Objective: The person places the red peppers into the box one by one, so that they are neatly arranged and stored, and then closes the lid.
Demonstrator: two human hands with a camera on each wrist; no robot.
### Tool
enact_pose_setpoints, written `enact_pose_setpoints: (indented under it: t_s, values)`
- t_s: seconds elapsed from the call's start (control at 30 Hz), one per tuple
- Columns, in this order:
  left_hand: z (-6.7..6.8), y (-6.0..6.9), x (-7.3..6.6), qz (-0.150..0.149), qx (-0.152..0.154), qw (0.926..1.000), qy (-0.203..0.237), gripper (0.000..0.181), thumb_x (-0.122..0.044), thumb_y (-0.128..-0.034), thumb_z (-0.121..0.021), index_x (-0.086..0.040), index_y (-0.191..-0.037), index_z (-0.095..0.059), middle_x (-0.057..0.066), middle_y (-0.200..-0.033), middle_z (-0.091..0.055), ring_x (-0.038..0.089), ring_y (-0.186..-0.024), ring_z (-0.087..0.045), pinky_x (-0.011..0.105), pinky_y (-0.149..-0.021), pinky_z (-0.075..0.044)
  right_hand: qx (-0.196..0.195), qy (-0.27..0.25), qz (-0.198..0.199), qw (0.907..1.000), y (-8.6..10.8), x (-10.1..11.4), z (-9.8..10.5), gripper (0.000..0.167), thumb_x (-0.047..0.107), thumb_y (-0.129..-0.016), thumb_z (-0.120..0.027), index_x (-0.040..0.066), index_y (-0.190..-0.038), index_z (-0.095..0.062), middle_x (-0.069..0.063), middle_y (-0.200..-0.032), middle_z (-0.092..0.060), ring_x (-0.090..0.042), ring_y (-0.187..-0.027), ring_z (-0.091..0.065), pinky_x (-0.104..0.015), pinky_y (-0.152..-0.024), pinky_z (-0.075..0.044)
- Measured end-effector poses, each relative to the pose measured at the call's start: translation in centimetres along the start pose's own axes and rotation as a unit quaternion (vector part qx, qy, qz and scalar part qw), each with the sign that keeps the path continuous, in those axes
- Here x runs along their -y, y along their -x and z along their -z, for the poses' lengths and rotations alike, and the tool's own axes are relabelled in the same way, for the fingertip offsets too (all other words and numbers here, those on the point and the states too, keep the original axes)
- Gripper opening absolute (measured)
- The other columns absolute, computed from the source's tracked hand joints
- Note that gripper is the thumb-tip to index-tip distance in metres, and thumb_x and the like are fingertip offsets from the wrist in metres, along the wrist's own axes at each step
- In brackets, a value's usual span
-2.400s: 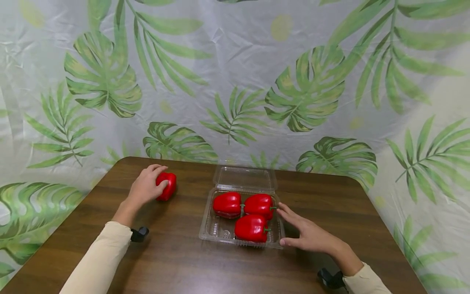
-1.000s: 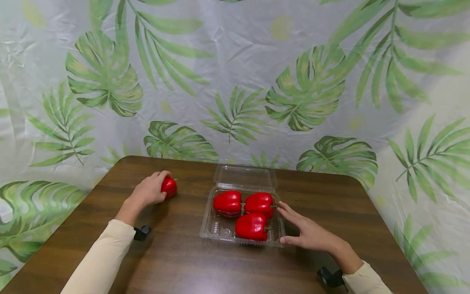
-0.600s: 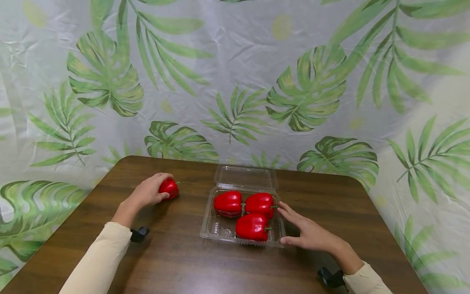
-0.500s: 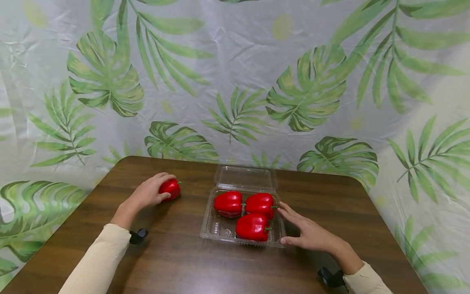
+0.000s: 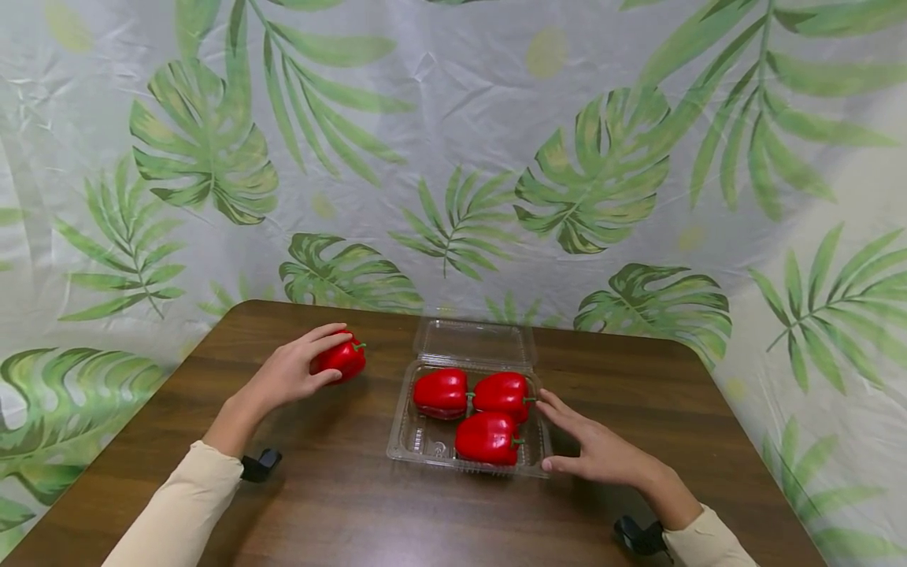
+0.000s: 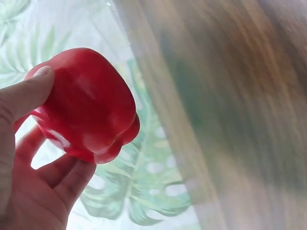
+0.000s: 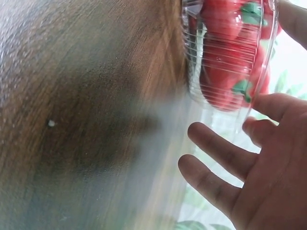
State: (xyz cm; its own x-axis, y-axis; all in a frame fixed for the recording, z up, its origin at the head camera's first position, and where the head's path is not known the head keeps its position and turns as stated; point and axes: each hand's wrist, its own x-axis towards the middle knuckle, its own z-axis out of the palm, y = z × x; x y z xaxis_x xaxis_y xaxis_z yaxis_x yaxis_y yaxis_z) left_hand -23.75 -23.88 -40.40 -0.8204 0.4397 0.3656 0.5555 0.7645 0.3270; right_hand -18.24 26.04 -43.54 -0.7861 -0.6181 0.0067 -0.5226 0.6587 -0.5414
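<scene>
My left hand [image 5: 286,374] grips a red bell pepper [image 5: 342,358] at the table's left, its green stem pointing right. In the left wrist view, thumb and fingers hold the bell pepper [image 6: 91,100] from opposite sides. A clear plastic clamshell container [image 5: 423,447] stands mid-table with its lid [image 5: 473,342] folded back. Inside lie three more red peppers: back left [image 5: 441,393], back right [image 5: 499,391] and front right [image 5: 486,439]. My right hand [image 5: 602,449] rests at the container's right rim, fingers extended and spread. The right wrist view shows fingertips of this hand [image 7: 273,167] touching the rim.
The brown wooden table [image 5: 397,520] has rounded far corners. Behind it hangs a pale leaf-print cloth [image 5: 453,118]. A bare patch of container floor shows at its front left, beside the front pepper. Black wrist cameras sit on both wrists.
Gripped by my left hand, the pepper has moved right, and its stem has come into view. The left fingers now lie straighter along it. My right hand and the container stay put.
</scene>
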Motion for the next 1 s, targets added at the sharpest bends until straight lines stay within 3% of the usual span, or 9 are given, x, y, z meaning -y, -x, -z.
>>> enact_pose_setpoints:
  t_s: [0.5, 0.8, 1.0]
  values:
    - [0.8, -0.9, -4.7, -0.091, 0.012, 0.9958, -0.011, 0.06, -0.017, -0.0818, -0.08, -0.01, -0.137, -0.059, 0.01, -0.148, -0.052, 0.033, -0.121, -0.063, 0.049, -0.092, -0.057, 0.003, -0.001, 0.002, 1.0, 0.0, 0.1, 0.0, 0.085, 0.046, -0.092, -0.066, 0.008, -0.157, -0.027, -0.02, -0.166, -0.016, -0.047, -0.144, -0.036, -0.069, -0.103, -0.041]
    - [-0.2, -1.6, -8.9, -0.183, 0.028, 0.9827, -0.008, 0.059, -0.018, -0.0818, -0.081, -0.012, -0.137, -0.06, 0.011, -0.149, -0.052, 0.029, -0.124, -0.061, 0.043, -0.094, -0.057, 0.001, 0.004, -0.005, 1.0, 0.0, -0.2, -0.1, 0.086, 0.049, -0.091, -0.066, 0.009, -0.157, -0.027, -0.017, -0.167, -0.017, -0.043, -0.145, -0.036, -0.066, -0.105, -0.041]
    - [-1.0, -1.9, -10.8, -0.213, 0.053, 0.9756, -0.001, 0.058, -0.02, -0.0833, -0.079, -0.012, -0.137, -0.059, 0.011, -0.15, -0.05, 0.028, -0.129, -0.058, 0.044, -0.096, -0.056, 0.001, -0.002, -0.003, 1.0, 0.0, -0.2, -0.2, 0.086, 0.047, -0.091, -0.066, 0.007, -0.157, -0.027, -0.019, -0.166, -0.016, -0.045, -0.144, -0.036, -0.067, -0.104, -0.041]
